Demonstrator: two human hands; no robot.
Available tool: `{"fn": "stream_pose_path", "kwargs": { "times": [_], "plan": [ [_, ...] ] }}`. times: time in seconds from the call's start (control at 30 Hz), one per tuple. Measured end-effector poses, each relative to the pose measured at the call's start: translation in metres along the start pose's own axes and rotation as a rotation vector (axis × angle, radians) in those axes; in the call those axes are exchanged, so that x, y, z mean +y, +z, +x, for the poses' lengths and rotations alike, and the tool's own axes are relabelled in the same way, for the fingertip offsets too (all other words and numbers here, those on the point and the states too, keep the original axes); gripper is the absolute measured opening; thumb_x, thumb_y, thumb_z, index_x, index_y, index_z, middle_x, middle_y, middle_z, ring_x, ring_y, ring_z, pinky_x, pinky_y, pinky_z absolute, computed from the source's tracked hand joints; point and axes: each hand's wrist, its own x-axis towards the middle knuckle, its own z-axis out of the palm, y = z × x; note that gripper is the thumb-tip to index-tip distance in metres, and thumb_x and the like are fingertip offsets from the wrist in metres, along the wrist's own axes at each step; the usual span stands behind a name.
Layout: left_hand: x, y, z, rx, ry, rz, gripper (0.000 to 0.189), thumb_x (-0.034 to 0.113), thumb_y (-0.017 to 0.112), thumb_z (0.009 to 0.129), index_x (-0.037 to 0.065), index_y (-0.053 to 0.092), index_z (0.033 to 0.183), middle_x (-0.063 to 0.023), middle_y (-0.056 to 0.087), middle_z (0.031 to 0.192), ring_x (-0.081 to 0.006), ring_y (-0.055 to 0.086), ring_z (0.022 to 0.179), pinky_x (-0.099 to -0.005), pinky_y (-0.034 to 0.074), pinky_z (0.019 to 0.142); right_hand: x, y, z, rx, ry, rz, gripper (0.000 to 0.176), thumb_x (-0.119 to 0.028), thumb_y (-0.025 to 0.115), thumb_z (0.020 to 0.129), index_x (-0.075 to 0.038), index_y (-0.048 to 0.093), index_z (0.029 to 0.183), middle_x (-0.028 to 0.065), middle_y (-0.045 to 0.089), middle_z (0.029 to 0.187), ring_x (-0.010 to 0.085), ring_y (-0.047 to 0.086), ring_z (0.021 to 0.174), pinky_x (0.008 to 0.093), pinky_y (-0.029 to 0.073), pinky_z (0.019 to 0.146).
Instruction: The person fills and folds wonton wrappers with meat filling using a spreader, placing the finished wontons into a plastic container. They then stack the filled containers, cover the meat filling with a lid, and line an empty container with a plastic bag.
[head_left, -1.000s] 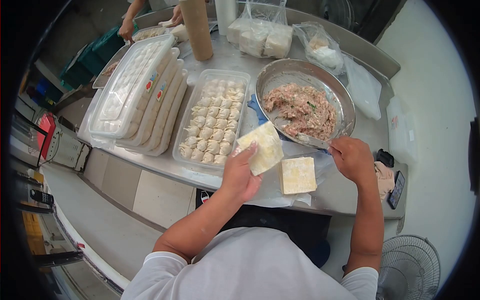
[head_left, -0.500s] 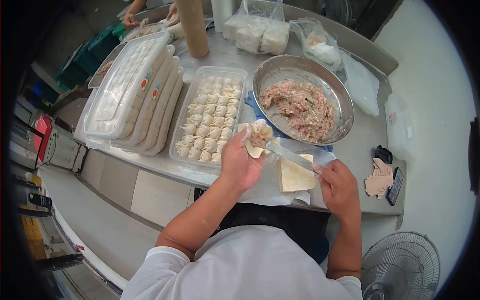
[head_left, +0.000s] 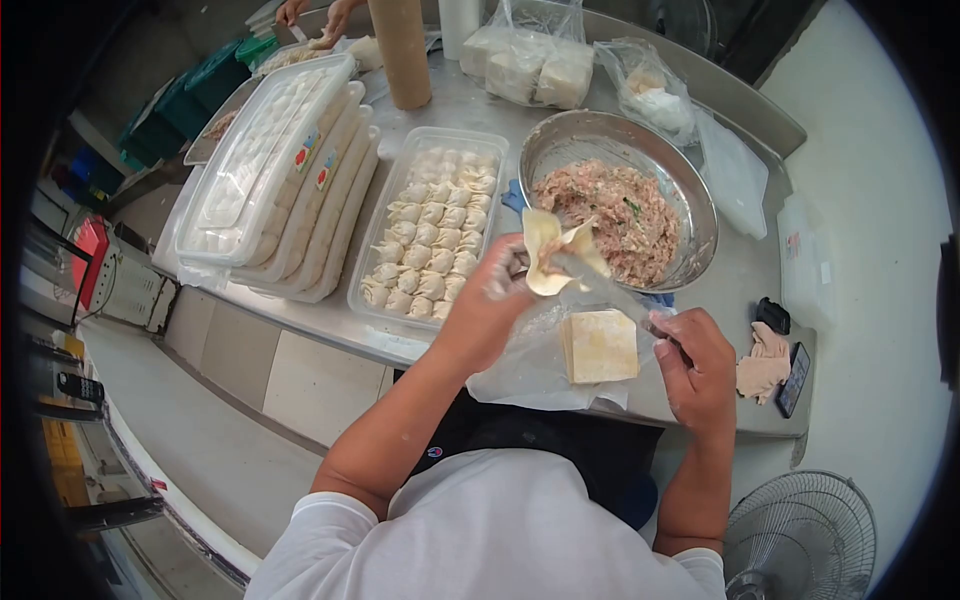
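Observation:
My left hand (head_left: 498, 305) is closed on a dumpling wrapper (head_left: 545, 250), which stands up in folds with some filling inside. My right hand (head_left: 697, 368) grips a flat metal spreader (head_left: 612, 288), blurred, its tip at the wrapper. Right behind both hands stands a round steel bowl (head_left: 703, 240) of pinkish minced filling (head_left: 610, 215) with green flecks. Below the spreader, a stack of square wrappers (head_left: 603, 348) lies on plastic sheeting (head_left: 520, 375). Left of the wrapper, a clear plastic tray (head_left: 357, 305) contains rows of folded dumplings (head_left: 420, 240).
Lidded tubs (head_left: 260, 190) of dumplings are stacked at the left. Behind stand a brown cylinder (head_left: 400, 55) and bagged white blocks (head_left: 530, 65). Another person's hands (head_left: 335, 20) work at the far left. A phone (head_left: 793, 380) and a cloth (head_left: 763, 362) lie right; a fan (head_left: 800, 535) stands below.
My left hand has turned and moved slightly right and up, and the wrapper's sides now stand up around the filling. The spreader remains at the wrapper. The camera view has shifted slightly.

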Motion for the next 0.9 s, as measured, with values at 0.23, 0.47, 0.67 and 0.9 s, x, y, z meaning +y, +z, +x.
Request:
{"fn": "stream_pose_path", "kwargs": {
  "times": [0.23,0.47,0.67,0.9],
  "plan": [
    [-0.007,-0.009,0.013,-0.238,0.354,1.224,0.034,0.005,0.077,0.074,0.002,0.059,0.104,-0.0132,0.063,0.099,-0.0279,0.064,0.091,-0.0356,0.051,0.08,-0.006,-0.024,0.003,-0.268,-0.016,-0.186,0.025,0.003,0.063,0.079,0.0,0.068,0.103,0.0123,0.056,0.079,0.0242,0.056,0.063,0.0319,0.045,0.058],
    [-0.018,-0.002,0.013,0.023,0.164,0.956,0.017,0.013,0.069,0.09,0.001,0.058,0.095,-0.0053,0.058,0.081,-0.012,0.059,0.07,-0.028,0.049,0.058,0.028,0.005,-0.025,0.017,0.323,0.158,0.015,-0.009,0.07,0.084,0.0,0.067,0.096,0.0033,0.059,0.081,0.0101,0.051,0.064,0.028,0.043,0.058],
    [-0.053,0.039,-0.011,-0.124,-0.038,0.355,0.023,0.022,0.057,0.099,0.0,0.06,0.097,-0.0054,0.06,0.087,-0.0105,0.059,0.085,-0.0294,0.05,0.072,0.004,0.076,-0.023,0.086,0.467,1.138,0.03,-0.023,0.072,0.09,0.0,0.059,0.105,-0.0014,0.058,0.08,0.0023,0.043,0.056,0.0198,0.036,0.049],
    [-0.028,0.016,-0.004,-0.296,0.272,0.973,0.039,0.007,0.064,0.084,0.008,0.063,0.123,-0.016,0.061,0.113,-0.0356,0.057,0.111,-0.0386,0.048,0.093,0.012,0.078,-0.015,0.262,0.469,1.025,0.021,-0.011,0.071,0.089,-0.002,0.06,0.104,0.0014,0.062,0.082,0.0016,0.044,0.053,0.0174,0.031,0.042]
  ]
}}
